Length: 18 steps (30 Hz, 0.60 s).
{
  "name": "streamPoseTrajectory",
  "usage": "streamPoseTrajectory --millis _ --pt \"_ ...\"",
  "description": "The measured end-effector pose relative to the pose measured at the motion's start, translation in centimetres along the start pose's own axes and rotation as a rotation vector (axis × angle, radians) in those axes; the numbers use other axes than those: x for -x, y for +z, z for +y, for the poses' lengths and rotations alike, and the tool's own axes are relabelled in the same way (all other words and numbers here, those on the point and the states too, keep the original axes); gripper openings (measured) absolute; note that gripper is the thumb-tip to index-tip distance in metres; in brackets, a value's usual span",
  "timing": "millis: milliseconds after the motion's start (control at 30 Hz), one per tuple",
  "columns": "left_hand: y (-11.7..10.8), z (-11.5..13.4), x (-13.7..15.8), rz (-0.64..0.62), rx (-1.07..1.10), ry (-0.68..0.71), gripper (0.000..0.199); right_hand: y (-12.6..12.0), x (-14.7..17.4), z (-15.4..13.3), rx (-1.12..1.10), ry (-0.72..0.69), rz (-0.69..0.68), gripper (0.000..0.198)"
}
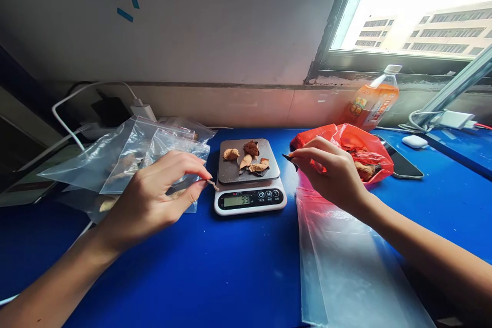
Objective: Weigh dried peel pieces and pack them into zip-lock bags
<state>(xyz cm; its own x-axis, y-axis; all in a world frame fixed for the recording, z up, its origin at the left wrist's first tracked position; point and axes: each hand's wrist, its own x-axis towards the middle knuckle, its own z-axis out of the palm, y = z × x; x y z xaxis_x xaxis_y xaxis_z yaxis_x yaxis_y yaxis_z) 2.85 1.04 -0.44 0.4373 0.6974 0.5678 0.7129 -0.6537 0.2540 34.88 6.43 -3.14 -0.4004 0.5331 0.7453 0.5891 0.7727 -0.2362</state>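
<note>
A small digital kitchen scale (250, 204) stands on the blue table, its display reading about 9.9. Several dried brown pieces, like dried mushroom or peel, lie on its metal plate (230, 173). Just left of the scale, my left hand (159, 192) pinches a thin, pale dried piece (214, 184) between thumb and fingertips. To the right of the plate, my right hand (332, 169) pinches a small dark dried piece (289, 160). Behind that hand sits an open red plastic bag (338, 133) with more dried pieces inside.
Clear zip bags (111, 154) with dried contents lie at the left. A flat clear bag (346, 271) covers the front right. A drink bottle (378, 97) stands by the wall, near a phone (403, 161) and a white earbud case (415, 141). Cables run at both sides.
</note>
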Motion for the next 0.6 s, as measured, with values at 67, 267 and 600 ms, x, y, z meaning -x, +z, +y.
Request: streamPoseTrajectory --millis 67,267,600 --pt "0.02 0.06 0.12 -0.013 0.014 0.008 0.012 0.15 0.06 0.12 -0.002 0.014 -0.022 0.012" --pt "0.05 0.41 0.18 -0.002 0.019 0.032 0.010 0.58 0.13 0.23 -0.027 -0.007 -0.030 0.013" --pt "0.39 0.50 0.26 0.021 0.023 0.092 0.011 0.78 0.26 0.49 -0.033 -0.035 -0.055 0.012"
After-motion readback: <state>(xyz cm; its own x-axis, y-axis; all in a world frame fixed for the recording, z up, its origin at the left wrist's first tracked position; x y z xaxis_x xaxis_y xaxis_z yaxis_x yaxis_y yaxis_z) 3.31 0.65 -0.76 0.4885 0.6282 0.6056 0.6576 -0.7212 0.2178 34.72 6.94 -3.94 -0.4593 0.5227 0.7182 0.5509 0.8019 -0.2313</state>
